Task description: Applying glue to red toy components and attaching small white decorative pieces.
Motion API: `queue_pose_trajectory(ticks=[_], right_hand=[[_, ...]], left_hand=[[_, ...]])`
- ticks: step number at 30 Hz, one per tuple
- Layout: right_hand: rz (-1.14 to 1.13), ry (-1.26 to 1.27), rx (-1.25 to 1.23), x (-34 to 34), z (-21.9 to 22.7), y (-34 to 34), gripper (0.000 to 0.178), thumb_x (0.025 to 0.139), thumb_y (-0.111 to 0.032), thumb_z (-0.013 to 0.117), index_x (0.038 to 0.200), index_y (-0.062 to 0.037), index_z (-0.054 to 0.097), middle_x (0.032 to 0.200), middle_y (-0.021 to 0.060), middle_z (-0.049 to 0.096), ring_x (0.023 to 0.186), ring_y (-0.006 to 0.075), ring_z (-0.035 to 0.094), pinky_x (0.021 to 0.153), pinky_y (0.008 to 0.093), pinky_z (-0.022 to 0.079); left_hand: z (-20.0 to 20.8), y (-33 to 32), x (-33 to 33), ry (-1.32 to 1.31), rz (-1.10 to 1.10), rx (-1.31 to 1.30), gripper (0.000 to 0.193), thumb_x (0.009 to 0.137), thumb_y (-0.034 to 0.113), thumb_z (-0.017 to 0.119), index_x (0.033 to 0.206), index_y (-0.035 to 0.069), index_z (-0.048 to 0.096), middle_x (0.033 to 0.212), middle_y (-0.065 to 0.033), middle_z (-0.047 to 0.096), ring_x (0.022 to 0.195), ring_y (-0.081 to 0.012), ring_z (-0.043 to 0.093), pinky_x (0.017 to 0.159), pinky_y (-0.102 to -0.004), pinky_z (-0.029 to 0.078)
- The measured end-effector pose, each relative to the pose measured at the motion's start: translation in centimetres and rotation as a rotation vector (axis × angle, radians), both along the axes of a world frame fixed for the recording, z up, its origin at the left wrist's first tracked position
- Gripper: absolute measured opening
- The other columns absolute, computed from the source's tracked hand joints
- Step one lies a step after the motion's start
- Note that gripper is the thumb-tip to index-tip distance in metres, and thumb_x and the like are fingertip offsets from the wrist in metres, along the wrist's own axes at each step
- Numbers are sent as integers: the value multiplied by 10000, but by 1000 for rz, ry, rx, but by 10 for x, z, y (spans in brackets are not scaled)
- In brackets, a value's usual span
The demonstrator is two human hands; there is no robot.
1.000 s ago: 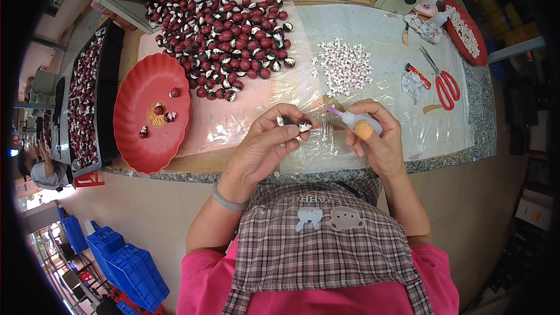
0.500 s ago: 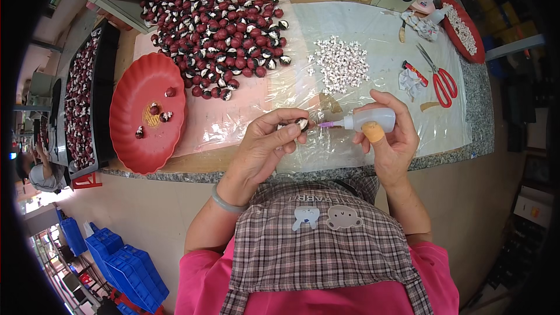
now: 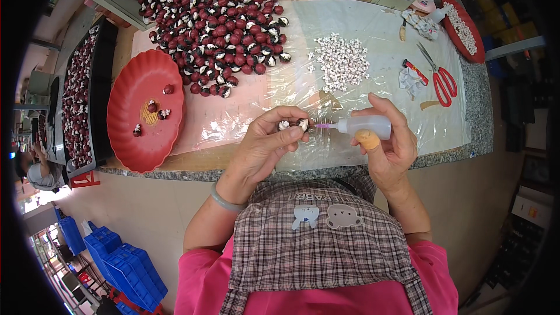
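My left hand [image 3: 259,143] pinches a small black-and-white ball [image 3: 303,123] between thumb and fingers. A little white piece [image 3: 284,125] shows by the same fingers; whether it is joined to the ball I cannot tell. In my right hand [image 3: 394,151] lies a translucent squeeze bottle [image 3: 370,125], held sideways, with a tan wrap on the thumb. Its thin purple nozzle [image 3: 325,126] points left and reaches the ball, apparently touching it. Beyond my hands is a pile of small white pieces [image 3: 339,61]. Dark red, black and white balls [image 3: 233,41] are heaped farther left.
At left, a red scalloped dish [image 3: 125,134] holds several balls, beside a black tray [image 3: 102,90] full of them. Red-handled scissors [image 3: 444,87], a red tube [image 3: 415,72] and crumpled tissue [image 3: 410,84] lie right. A red dish [image 3: 479,52] of white pieces stands far right.
The bottle has shifted slightly left and turned more level, bringing its nozzle to the ball. The white piece by my left fingers now shows more plainly.
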State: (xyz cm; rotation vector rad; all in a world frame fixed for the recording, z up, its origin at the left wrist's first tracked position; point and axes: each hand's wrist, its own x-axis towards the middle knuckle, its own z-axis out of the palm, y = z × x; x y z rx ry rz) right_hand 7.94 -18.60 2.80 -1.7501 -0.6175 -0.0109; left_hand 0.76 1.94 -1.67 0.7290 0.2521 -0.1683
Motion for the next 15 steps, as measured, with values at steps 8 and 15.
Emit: queue_pose_trajectory(ticks=[8, 15], right_hand=[[3, -37, -74, -1, 3, 1, 461, 809, -148, 722, 1193, 41, 551, 959, 160, 662, 832, 218, 684, 707, 289, 535], [23, -159, -100, -1, 5, 3, 449, 794, -145, 730, 1173, 33, 567, 960, 168, 657, 804, 226, 685, 670, 288, 537]], left_hand=[[-2, 0, -1, 15, -26, -2, 271, 843, 22, 668, 1107, 8, 611, 930, -31, 565, 842, -116, 625, 656, -182, 478], [-3, 0, -1, 15, -33, 3, 271, 844, 25, 667, 1108, 9, 610, 937, -34, 569, 837, -113, 625, 655, -178, 478]])
